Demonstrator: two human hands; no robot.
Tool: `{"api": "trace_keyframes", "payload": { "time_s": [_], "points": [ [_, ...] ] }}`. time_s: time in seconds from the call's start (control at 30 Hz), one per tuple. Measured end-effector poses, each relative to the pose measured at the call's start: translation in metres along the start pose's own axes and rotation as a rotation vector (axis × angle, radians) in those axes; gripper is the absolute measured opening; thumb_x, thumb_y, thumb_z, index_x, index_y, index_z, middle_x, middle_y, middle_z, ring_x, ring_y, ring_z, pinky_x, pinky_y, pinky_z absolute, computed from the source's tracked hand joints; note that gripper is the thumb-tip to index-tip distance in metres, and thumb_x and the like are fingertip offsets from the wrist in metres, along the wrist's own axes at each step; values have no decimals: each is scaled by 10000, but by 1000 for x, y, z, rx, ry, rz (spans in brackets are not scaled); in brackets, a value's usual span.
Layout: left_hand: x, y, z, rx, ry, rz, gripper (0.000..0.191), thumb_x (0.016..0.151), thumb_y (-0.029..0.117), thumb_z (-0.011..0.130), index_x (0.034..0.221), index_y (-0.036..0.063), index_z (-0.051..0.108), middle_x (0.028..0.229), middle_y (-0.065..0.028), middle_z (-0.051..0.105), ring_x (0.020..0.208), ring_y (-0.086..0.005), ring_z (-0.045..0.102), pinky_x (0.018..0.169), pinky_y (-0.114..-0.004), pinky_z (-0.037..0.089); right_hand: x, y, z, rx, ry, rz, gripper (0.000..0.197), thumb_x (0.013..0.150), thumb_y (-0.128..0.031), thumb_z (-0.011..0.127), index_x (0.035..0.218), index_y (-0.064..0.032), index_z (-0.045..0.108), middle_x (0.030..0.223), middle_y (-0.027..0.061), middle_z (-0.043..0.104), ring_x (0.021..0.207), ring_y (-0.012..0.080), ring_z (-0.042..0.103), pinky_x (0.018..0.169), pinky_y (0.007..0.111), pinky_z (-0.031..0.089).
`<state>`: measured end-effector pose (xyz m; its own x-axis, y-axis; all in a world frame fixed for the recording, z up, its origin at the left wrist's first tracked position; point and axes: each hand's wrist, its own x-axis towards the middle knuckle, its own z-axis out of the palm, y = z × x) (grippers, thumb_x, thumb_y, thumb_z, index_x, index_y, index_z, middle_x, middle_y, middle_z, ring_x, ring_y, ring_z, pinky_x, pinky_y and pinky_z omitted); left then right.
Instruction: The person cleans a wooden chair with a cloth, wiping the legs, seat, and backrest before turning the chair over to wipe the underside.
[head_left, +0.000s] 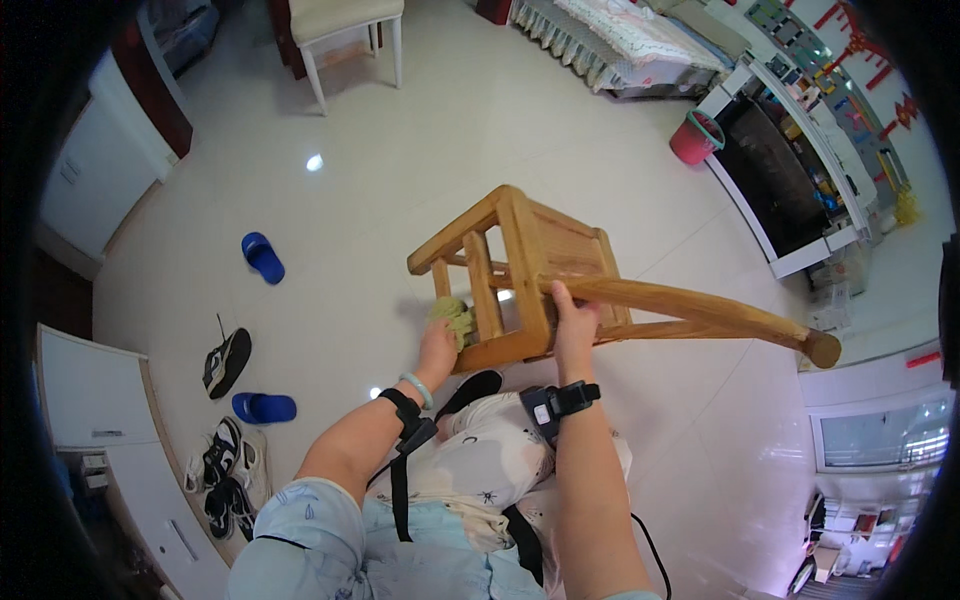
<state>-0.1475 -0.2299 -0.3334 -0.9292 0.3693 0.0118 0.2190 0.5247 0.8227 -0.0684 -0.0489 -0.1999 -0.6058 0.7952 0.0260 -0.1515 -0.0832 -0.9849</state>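
A wooden chair (570, 251) is tipped over in front of me, its legs toward the left and its backrest post reaching out to the right. My left hand (439, 351) presses a crumpled yellow-green cloth (452, 319) against the lower leg and rungs. Part of the cloth is hidden behind the fingers. My right hand (576, 330) grips the frame where the seat meets the backrest post, thumb on the near side. A bracelet and a black strap circle my left wrist; a black strapped device is on the right.
Blue slippers (264, 408) and several shoes (223, 446) lie at the left by a white cabinet (97, 390). A white-legged chair (346, 22) stands at the far side. A pink bucket (696, 138) sits by a white TV stand (780, 165), near a bed (622, 45).
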Motion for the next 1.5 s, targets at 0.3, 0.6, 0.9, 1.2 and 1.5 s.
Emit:
{"api": "trace_keyframes", "payload": {
  "time_s": [0.3, 0.6, 0.9, 1.2, 1.5],
  "points": [
    [25, 110, -42, -437, 152, 190, 181, 911, 104, 498, 1053, -6, 520, 1016, -162, 562, 956, -290, 540, 849, -355, 425, 4, 11, -11, -94, 72, -91, 382, 807, -153, 700, 1076, 67, 542, 1031, 117, 611, 919, 201, 568, 846, 308, 432],
    [1, 113, -10, -228, -307, 412, 570, 910, 90, 494, 1435, 85, 272, 1513, -175, 155, 1389, -324, 194, 1105, -364, 221, 9, 17, -12, 23, 16, -15, 316, 804, -148, 701, 1005, 68, 588, 989, 120, 637, 885, 211, 586, 813, 312, 450],
    [3, 101, -29, -138, -194, 326, 493, 885, 102, 540, 1358, 63, 406, 1399, -201, 366, 1220, -379, 431, 1014, -366, 356, 3, -1, -34, 111, -50, 107, 434, 797, -145, 718, 1138, 37, 520, 1137, 115, 580, 1003, 188, 543, 877, 303, 428],
    [4, 149, -33, -129, -114, 442, 480, 885, 131, 543, 1346, 104, 413, 1434, -190, 302, 1241, -378, 403, 980, -385, 387, -7, -111, -63, 417, 235, -81, 355, 803, -51, 691, 1098, -60, 495, 1048, 89, 592, 1006, 187, 564, 853, 368, 486],
    [-13, 122, -32, -178, -104, 267, 505, 830, 67, 586, 1299, 99, 401, 1445, -245, 236, 1306, -397, 307, 1044, -396, 316, -22, -97, -28, 332, 156, -146, 142, 772, -13, 681, 880, -55, 598, 903, 25, 615, 868, 124, 567, 808, 266, 442]
  ]
}}
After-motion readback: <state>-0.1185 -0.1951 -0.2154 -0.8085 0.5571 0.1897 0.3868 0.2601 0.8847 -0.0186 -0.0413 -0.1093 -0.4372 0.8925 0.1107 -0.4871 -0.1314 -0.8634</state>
